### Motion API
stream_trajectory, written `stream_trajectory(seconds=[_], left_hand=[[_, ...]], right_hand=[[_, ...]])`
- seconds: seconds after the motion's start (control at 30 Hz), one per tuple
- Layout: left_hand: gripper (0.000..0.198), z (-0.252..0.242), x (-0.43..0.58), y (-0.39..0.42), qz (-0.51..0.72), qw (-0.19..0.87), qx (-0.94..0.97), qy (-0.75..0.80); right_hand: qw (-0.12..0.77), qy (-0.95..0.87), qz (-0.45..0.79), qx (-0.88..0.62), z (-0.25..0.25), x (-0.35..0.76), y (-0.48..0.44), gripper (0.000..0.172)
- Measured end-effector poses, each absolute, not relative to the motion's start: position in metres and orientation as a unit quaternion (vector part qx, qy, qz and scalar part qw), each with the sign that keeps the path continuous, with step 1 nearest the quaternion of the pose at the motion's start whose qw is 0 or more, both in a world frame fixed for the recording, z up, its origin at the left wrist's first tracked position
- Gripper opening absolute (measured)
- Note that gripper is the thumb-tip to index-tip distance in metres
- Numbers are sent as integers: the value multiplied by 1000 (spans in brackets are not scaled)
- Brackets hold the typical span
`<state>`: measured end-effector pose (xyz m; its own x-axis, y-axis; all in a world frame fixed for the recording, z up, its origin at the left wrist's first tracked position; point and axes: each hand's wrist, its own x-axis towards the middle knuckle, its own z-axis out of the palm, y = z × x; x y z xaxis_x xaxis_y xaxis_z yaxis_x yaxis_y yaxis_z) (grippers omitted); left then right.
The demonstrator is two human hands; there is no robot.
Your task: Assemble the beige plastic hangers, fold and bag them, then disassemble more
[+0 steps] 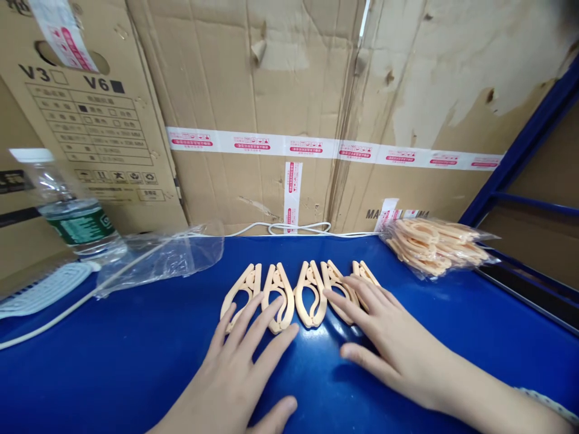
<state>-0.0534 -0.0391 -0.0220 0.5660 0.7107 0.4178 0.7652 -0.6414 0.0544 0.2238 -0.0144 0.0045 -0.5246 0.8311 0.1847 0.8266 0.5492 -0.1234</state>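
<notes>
Several peach plastic clips (pixel 298 289) lie side by side in a row on the blue table (pixel 136 343). My left hand (pixel 244 367) rests flat with fingers spread, its fingertips touching the leftmost clips. My right hand (pixel 389 337) also lies flat and open, fingers stretched over the two rightmost clips. Neither hand grips anything.
A clear bag of more peach clips (pixel 434 244) sits at the right rear. An empty clear plastic bag (pixel 167 256) and a water bottle (pixel 72 211) are at the left, with a white cable (pixel 294 229) along the cardboard boxes (pixel 271 90) behind. A blue shelf frame (pixel 525 144) stands right.
</notes>
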Motion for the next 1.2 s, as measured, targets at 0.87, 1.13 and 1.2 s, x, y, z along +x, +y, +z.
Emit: stream_trajectory(seconds=[0.87, 1.13, 1.2], left_hand=[[71, -26, -52, -30, -139, 40, -862, -485], [69, -9, -63, 18, -59, -48, -882, -466], [70, -4, -63, 32, -42, -68, -872, -483]], right_hand=[[66, -888, 127, -437, 1, 215, -13, 76], [77, -895, 96, -428, -1, 209, 18, 73], [74, -896, 87, -429, -1, 205, 30, 72]])
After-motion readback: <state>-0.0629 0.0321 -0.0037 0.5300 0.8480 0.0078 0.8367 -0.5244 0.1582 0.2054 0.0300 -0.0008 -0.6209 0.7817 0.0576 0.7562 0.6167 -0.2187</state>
